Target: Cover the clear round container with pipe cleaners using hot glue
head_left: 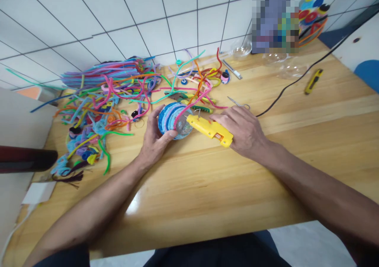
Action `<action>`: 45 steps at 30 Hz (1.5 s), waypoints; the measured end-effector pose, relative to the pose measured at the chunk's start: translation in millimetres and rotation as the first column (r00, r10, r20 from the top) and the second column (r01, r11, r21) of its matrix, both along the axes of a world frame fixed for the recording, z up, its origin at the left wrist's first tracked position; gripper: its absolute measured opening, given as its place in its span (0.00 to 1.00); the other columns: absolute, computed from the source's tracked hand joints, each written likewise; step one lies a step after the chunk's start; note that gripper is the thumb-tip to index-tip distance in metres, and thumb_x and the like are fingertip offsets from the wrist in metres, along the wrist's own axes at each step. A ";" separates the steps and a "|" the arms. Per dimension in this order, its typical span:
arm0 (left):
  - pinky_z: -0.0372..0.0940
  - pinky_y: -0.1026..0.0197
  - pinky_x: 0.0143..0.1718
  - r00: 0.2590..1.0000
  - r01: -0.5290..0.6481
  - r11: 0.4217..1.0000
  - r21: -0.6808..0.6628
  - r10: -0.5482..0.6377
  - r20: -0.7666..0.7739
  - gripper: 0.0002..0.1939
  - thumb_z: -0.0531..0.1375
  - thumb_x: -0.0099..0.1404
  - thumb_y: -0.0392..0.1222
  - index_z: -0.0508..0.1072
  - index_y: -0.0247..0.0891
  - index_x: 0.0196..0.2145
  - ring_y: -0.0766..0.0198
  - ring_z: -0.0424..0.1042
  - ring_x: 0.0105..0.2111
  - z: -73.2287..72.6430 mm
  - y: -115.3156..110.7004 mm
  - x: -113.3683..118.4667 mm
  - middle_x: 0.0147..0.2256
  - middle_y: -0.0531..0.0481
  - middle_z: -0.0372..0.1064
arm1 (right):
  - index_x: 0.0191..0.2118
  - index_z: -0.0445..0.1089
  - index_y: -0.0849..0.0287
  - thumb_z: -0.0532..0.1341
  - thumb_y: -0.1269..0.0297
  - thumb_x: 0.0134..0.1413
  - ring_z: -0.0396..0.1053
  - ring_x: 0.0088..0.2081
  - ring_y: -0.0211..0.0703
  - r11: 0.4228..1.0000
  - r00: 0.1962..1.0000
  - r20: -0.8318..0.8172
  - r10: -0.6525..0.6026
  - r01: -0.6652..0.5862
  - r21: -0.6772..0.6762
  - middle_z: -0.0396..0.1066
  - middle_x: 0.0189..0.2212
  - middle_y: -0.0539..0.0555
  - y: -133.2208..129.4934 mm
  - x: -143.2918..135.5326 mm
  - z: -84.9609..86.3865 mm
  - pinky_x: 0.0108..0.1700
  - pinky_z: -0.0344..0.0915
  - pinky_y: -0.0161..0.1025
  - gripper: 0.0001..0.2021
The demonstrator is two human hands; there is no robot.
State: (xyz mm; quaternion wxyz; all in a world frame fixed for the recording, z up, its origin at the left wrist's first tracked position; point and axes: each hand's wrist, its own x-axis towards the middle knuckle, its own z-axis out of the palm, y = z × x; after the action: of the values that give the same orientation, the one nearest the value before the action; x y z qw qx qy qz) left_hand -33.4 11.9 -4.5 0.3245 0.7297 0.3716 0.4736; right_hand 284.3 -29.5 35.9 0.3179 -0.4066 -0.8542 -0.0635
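Observation:
My left hand is closed around a clear ball wrapped in rows of blue and lilac pipe cleaner, its bare transparent side turned to the right. A pink pipe cleaner runs along the edge of the wrapped rows, my left thumb close to its end, and its free length reaches up and back. My right hand grips a yellow hot glue gun, whose nozzle points left at the ball's bare side. Whether the nozzle touches the ball I cannot tell.
Loose pipe cleaners lie tangled at the left, before a bundle. Behind the ball are green-handled pliers; scissors lie near my right hand. A black cord crosses the right side, near a yellow utility knife.

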 end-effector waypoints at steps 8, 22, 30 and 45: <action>0.69 0.37 0.71 1.000 -0.007 1.000 -0.004 0.007 -0.014 0.41 0.68 0.71 0.69 0.62 0.53 0.73 0.43 0.72 0.66 -0.1 -0.7 -1.1 0.67 0.42 0.67 | 0.58 0.77 0.52 0.56 0.58 0.79 0.72 0.45 0.54 0.998 1.000 -0.015 -0.006 0.005 -0.057 0.79 0.43 0.57 1.4 1.1 0.5 0.49 0.68 0.50 0.14; 0.68 0.36 0.72 0.999 -0.003 1.000 -0.023 0.002 -0.032 0.41 0.66 0.73 0.71 0.60 0.54 0.74 0.42 0.71 0.68 -1.4 -0.6 -3.0 0.69 0.42 0.65 | 0.58 0.78 0.55 0.56 0.58 0.79 0.74 0.45 0.55 0.998 1.000 -0.031 0.000 -0.002 -0.070 0.81 0.44 0.59 1.8 2.2 0.5 0.49 0.69 0.50 0.15; 0.68 0.35 0.72 0.999 0.007 0.999 -0.033 -0.008 -0.031 0.41 0.66 0.72 0.71 0.60 0.55 0.74 0.42 0.71 0.68 1.4 -0.8 -3.3 0.69 0.42 0.65 | 0.58 0.78 0.55 0.55 0.57 0.79 0.75 0.47 0.56 0.995 0.998 -0.057 0.019 -0.024 -0.094 0.81 0.45 0.59 2.5 0.6 -3.5 0.50 0.69 0.51 0.16; 0.68 0.36 0.72 1.000 0.011 1.000 -0.019 -0.012 -0.023 0.42 0.67 0.72 0.70 0.60 0.55 0.75 0.42 0.71 0.68 -2.0 -0.2 -4.3 0.70 0.43 0.64 | 0.57 0.78 0.56 0.55 0.57 0.80 0.75 0.46 0.56 0.997 0.998 -0.055 0.017 -0.021 -0.079 0.81 0.45 0.60 3.5 1.5 -3.2 0.49 0.69 0.51 0.17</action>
State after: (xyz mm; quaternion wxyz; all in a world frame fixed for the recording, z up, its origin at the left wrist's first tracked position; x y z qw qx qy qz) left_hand -37.7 11.7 -6.5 0.3297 0.7342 0.3755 0.4597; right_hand 285.8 -25.9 32.8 0.3251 -0.4124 -0.8509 -0.0151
